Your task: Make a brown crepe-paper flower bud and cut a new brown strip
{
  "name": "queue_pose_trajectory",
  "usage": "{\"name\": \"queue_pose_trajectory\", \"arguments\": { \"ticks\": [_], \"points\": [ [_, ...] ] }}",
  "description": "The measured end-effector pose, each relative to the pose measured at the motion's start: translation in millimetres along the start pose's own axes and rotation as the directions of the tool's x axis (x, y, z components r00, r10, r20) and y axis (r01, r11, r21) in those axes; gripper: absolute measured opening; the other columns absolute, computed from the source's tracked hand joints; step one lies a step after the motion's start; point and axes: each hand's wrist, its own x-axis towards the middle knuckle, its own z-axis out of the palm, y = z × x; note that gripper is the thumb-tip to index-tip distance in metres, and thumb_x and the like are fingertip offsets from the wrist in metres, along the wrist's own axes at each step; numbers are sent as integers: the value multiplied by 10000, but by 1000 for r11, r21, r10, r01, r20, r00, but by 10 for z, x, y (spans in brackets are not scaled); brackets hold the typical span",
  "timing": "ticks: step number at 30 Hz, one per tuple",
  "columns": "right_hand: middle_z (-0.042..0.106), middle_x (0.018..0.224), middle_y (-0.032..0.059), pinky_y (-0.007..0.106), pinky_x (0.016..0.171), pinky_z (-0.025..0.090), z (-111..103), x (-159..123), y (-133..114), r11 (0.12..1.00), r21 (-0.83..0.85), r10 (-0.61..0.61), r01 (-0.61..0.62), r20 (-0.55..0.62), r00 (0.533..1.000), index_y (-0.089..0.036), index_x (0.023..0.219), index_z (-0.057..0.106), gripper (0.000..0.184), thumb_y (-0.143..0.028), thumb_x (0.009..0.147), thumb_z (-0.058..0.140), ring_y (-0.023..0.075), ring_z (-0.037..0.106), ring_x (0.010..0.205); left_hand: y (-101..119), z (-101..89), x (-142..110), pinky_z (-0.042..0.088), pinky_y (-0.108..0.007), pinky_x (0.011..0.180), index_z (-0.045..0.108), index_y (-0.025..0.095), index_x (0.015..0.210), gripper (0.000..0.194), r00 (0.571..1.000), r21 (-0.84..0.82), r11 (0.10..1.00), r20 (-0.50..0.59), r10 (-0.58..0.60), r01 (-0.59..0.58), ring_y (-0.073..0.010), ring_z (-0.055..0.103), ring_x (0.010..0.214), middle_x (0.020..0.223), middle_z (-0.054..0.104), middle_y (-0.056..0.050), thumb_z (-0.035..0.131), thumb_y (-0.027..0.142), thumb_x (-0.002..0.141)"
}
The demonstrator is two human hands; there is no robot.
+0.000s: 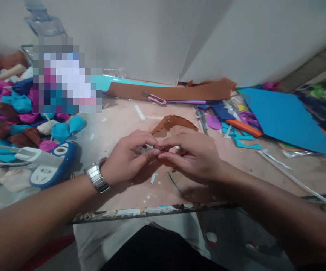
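Note:
My left hand (129, 156) and my right hand (192, 152) meet at the middle of the table, fingertips pinched together on a brown fringed piece of felt (170, 123). The felt curves up behind my fingers; its lower part is hidden under them. A metal watch (96, 176) sits on my left wrist. Small white scraps (153, 178) lie on the table just below my hands.
A heap of blue, pink and brown crepe balls (24, 113) and a blue glue gun (51, 165) lie at the left. A long brown felt strip (174, 91), a pink thread snip (156, 99), a blue sheet (284, 116) and an orange cutter (243, 128) lie behind and right. The glass table edge (151, 210) runs near me.

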Motion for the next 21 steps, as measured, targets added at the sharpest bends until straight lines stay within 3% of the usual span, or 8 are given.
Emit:
{"name": "queue_pose_trajectory", "arguments": {
  "ticks": [5,10,14,21],
  "points": [
    [799,933,33,322,845,548,5,1,-8,1000,4,4,-4,-9,1000,-235,1099,777,204,-386,963,765,172,700,871,55,2,4,535,-371,893,706,194,1018,134,998,-10,1000,55,30,-30,-213,671,940,1001,748,-88,617,294,1022],
    [792,939,33,330,831,542,-2,4,-24,1000,6,2,-2,7,1000,-238,1133,766,184,-336,980,738,177,696,876,43,31,-15,537,-359,854,664,190,1008,171,997,-109,992,56,-49,55,-203,646,908,991,702,-82,569,326,1049],
    [781,908,34,328,809,536,-2,10,-30,1000,-14,-3,3,-23,1000,-224,1061,760,108,-290,986,717,174,690,857,24,35,-23,524,-320,779,661,185,999,194,993,-153,982,60,-106,114,-180,627,842,948,685,-62,575,351,1050],
    [777,875,22,339,817,542,4,-1,20,1000,-25,-18,17,-38,999,-235,989,743,58,-291,970,740,179,694,848,26,19,5,543,-305,799,734,188,946,149,998,-73,996,-15,-57,56,-175,685,851,921,744,-56,659,300,1008]
  ]
}}
